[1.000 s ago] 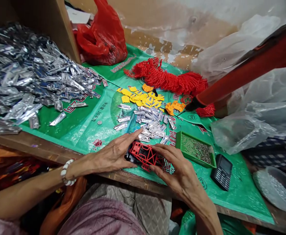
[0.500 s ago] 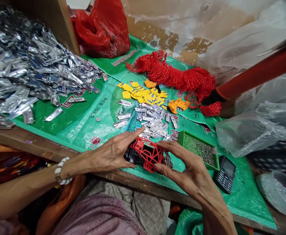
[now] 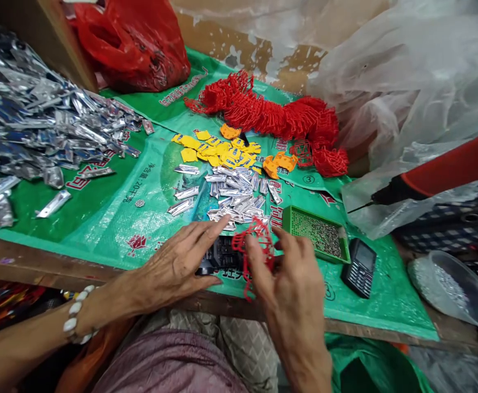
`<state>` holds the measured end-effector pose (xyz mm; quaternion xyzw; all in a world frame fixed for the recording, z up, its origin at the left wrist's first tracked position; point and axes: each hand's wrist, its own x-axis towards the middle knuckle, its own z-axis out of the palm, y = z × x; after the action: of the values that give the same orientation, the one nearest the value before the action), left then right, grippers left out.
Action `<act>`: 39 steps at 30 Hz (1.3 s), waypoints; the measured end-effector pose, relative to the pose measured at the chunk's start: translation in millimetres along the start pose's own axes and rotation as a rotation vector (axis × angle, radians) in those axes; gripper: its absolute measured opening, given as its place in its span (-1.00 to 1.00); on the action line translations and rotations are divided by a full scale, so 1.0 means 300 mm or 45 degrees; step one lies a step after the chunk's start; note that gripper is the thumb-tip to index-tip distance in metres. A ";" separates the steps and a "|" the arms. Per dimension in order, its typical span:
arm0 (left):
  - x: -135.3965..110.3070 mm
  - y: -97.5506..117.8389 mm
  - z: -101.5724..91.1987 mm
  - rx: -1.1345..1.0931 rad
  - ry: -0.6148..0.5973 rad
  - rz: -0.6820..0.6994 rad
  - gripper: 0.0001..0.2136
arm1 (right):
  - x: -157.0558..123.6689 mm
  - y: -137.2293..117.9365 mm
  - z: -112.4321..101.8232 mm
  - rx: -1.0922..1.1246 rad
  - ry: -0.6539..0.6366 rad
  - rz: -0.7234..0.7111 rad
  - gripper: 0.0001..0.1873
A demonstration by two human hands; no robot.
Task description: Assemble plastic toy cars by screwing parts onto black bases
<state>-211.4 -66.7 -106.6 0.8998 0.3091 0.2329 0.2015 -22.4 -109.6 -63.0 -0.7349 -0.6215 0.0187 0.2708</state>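
My left hand (image 3: 177, 265), with a beaded bracelet at the wrist, rests closed around the rear end of a black toy car chassis (image 3: 226, 255) near the table's front edge. Over the chassis's right part, my right hand (image 3: 292, 284) pinches a red lattice toy car cage (image 3: 259, 240), which is tilted and lifted off the black base. The right fingers hide part of the cage and of the chassis. Just beyond both hands lies a pile of small silver parts (image 3: 239, 194), and yellow printed pieces (image 3: 218, 148) are behind it.
Red lattice cages (image 3: 280, 117) lie in a long row at the back. An electric screwdriver (image 3: 427, 174) hangs at the right. A green tray of screws (image 3: 290, 224), a keypad phone (image 3: 359, 267) and a plastic bowl (image 3: 439, 284) are also right. Silver pieces (image 3: 51, 114) heap up left.
My right hand has lifted and tilted the red cage, which sat over the black chassis before. The view has shifted, and the screwdriver hangs at a different angle, its tip now showing.
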 end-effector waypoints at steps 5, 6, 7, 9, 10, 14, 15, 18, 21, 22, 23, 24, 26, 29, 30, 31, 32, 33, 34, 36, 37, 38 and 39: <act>-0.002 -0.010 0.023 -0.123 0.065 0.010 -0.17 | 0.006 -0.085 0.038 -0.217 -0.033 -0.059 -0.62; -0.001 -0.012 0.024 -0.160 0.061 0.015 -0.13 | 0.004 -0.085 0.034 -0.233 -0.062 -0.171 -0.68; -0.001 -0.014 0.024 -0.198 0.054 0.015 -0.08 | 0.002 -0.079 0.027 -0.257 -0.107 -0.314 -0.73; -0.002 -0.017 0.022 -0.279 0.040 -0.007 -0.02 | -0.004 -0.055 0.010 -0.291 -0.207 -0.618 -0.63; -0.004 -0.019 0.019 -0.327 0.033 -0.027 0.01 | -0.005 -0.041 0.001 -0.273 -0.257 -0.714 -0.56; -0.014 -0.031 0.003 -0.540 -0.015 -0.135 0.04 | 0.013 0.017 -0.029 0.055 -0.419 -0.575 -0.43; -0.017 -0.035 -0.001 -0.580 -0.027 -0.154 0.04 | 0.023 0.029 -0.037 0.129 -0.486 -0.545 -0.35; -0.028 -0.045 -0.006 -0.629 -0.058 -0.176 0.01 | 0.058 0.057 -0.064 0.265 -0.636 -0.639 -0.41; -0.035 -0.049 0.004 -0.618 -0.004 -0.176 0.05 | 0.078 0.077 -0.090 0.308 -0.546 -0.679 -0.53; -0.035 -0.049 0.009 -0.614 0.017 -0.181 0.08 | 0.079 0.081 -0.094 0.299 -0.489 -0.674 -0.53; -0.034 -0.049 0.014 -0.611 0.036 -0.182 0.11 | 0.077 0.084 -0.096 0.285 -0.451 -0.670 -0.53; -0.032 -0.050 0.020 -0.609 0.050 -0.177 0.13 | 0.073 0.086 -0.093 0.270 -0.433 -0.678 -0.53; -0.029 -0.052 0.030 -0.603 0.082 -0.158 0.15 | 0.060 0.087 -0.077 0.225 -0.414 -0.711 -0.55; -0.029 -0.060 0.043 -0.572 0.138 -0.136 0.17 | 0.039 0.085 -0.038 0.104 -0.386 -0.742 -0.54; -0.030 -0.063 0.045 -0.559 0.142 -0.139 0.17 | 0.034 0.085 -0.027 0.055 -0.389 -0.762 -0.53; -0.031 -0.066 0.045 -0.544 0.141 -0.143 0.17 | 0.031 0.085 -0.020 -0.004 -0.398 -0.783 -0.52; -0.032 -0.067 0.044 -0.531 0.134 -0.146 0.16 | 0.028 0.083 -0.016 -0.076 -0.407 -0.810 -0.53; -0.033 -0.067 0.040 -0.518 0.117 -0.149 0.15 | 0.027 0.080 -0.017 -0.159 -0.402 -0.842 -0.54; -0.032 -0.066 0.035 -0.508 0.095 -0.143 0.13 | 0.027 0.074 -0.020 -0.251 -0.385 -0.865 -0.55; -0.027 -0.060 0.021 -0.504 0.042 -0.119 0.07 | 0.029 0.056 -0.032 -0.416 -0.319 -0.879 -0.59; -0.023 -0.056 0.014 -0.508 0.013 -0.108 0.04 | 0.031 0.046 -0.037 -0.474 -0.278 -0.880 -0.62; -0.019 -0.052 0.008 -0.510 -0.008 -0.099 0.02 | 0.034 0.037 -0.041 -0.506 -0.261 -0.885 -0.65; -0.014 -0.048 0.002 -0.511 -0.023 -0.093 0.00 | 0.038 0.031 -0.043 -0.510 -0.257 -0.892 -0.68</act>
<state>-220.7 -59.1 -115.6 0.8319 0.2871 0.2743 0.3876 -6.7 -104.7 -52.3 -0.5115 -0.8488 -0.1241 0.0502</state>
